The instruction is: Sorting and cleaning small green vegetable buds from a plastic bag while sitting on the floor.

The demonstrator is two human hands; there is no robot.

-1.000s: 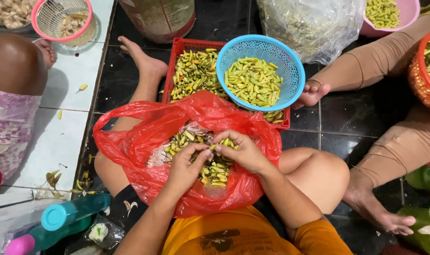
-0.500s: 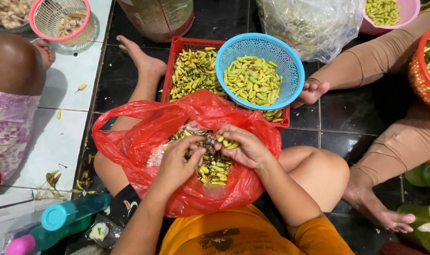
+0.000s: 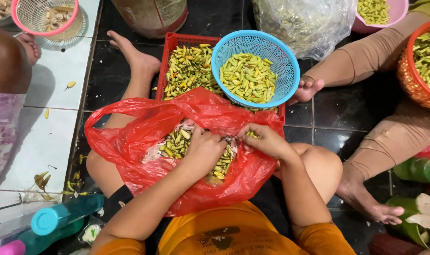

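A red plastic bag (image 3: 130, 141) lies open on my lap, holding a heap of small green and yellow chilies (image 3: 177, 141). My left hand (image 3: 203, 148) rests palm down in the heap, fingers curled into the chilies. My right hand (image 3: 264, 140) is at the bag's right edge, fingertips pinching a chili. Just beyond the bag stands a red crate (image 3: 170, 47) full of chilies, with a blue basket (image 3: 271, 47) of green chilies resting on its right side.
Another person's legs (image 3: 389, 137) and foot (image 3: 307, 89) lie at the right, beside an orange basket (image 3: 408, 80) of chilies. A pink basket (image 3: 21, 21) and a person's knee (image 3: 5, 61) are at the left. A teal bottle (image 3: 59, 219) lies near my left elbow.
Both hands were together at the middle of the heap; now the left has pressed down into the chilies and the right has drawn to the bag's right edge with a chili.
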